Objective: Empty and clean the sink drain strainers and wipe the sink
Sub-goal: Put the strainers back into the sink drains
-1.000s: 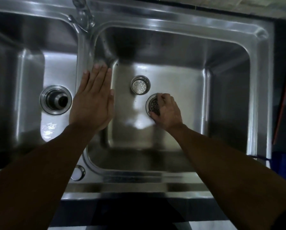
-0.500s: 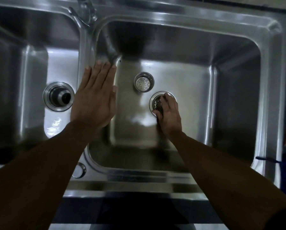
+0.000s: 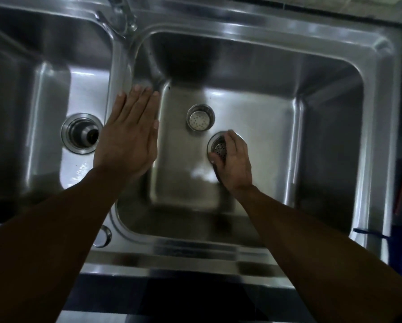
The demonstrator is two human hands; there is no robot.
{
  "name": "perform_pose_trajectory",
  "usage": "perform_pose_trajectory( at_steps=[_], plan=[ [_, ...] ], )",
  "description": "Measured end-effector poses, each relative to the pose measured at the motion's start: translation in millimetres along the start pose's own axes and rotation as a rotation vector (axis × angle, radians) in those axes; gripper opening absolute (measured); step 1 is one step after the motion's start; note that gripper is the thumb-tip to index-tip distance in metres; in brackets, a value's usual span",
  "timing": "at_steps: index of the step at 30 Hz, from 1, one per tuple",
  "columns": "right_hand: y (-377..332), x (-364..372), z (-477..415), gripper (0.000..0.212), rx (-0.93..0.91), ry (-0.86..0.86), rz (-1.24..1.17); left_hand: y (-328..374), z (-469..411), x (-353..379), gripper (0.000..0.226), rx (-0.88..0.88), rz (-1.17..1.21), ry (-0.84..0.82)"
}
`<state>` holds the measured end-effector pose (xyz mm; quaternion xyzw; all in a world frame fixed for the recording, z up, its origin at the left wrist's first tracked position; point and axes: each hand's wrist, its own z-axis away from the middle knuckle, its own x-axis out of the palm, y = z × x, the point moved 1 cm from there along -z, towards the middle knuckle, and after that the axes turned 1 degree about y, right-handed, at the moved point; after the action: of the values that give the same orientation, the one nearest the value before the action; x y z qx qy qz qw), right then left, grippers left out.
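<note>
1. Down on the floor of the right bowl, near its middle, the right hand (image 3: 235, 164) curls thumb and fingers round the seated strainer (image 3: 219, 149), which sits in that bowl's drain. The pinch on its rim suits lifting or twisting; which of the two, I cannot tell.
2. On the divider (image 3: 120, 66) between the two bowls, the left hand (image 3: 127, 141) lies flat, fingers straight and together, holding nothing. It is probably a brace for leaning over the sink (image 3: 195, 250).
3. A loose strainer (image 3: 200, 117) stands upright on the same floor, just beside the drain toward the back edge and apart from the right hand. It likely belongs to the left drain (image 3: 82, 132), which gapes open with no basket in it.
4. Everything is stainless steel: smooth, glaring bowls with rounded corners. Both strainers are small round cups with perforated bottoms and thin flared rims. Wet sheen shows on the left bowl's floor, so I judge the metal slippery, which fits a fingertip grip.
5. A tap (image 3: 120, 17) rises at the back edge above the divider, and a round cap (image 3: 103, 236) sits on the front rim.
</note>
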<state>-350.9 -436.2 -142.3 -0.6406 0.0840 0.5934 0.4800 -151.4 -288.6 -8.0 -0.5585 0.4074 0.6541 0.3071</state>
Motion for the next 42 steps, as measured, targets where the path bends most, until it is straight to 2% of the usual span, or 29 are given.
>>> perform_pose_trajectory(
  at_steps=[4,9,13,17,22,32,38,42],
  plan=[
    [-31,-10,-30,0.075,-0.117,0.058,-0.016,1,0,-1,0.059,-0.019,-0.016,-0.005],
    [-58,-12,-69,0.093,-0.165,-0.098,0.036,-1,0,2,0.059,-0.018,0.017,0.030],
    [-63,-5,-78,0.091,-0.173,-0.166,0.084,-4,0,6,0.059,-0.010,0.005,0.052],
    [-68,-8,-75,0.080,-0.147,-0.127,0.022,-7,1,11,0.058,0.025,-0.002,0.096],
    [-84,-28,-61,0.088,-0.136,-0.088,-0.011,-11,2,14,0.059,0.045,0.023,0.132],
    [-124,-84,16,0.086,-0.172,-0.015,0.040,-33,40,-21,0.064,-0.098,0.551,0.081],
    [-183,-84,16,0.085,-0.190,0.110,0.007,-121,86,-54,0.074,-0.286,0.350,0.061],
    [-237,-73,4,0.086,-0.233,0.133,-0.025,-184,105,-72,0.072,-0.253,0.215,0.072]
  ],
)
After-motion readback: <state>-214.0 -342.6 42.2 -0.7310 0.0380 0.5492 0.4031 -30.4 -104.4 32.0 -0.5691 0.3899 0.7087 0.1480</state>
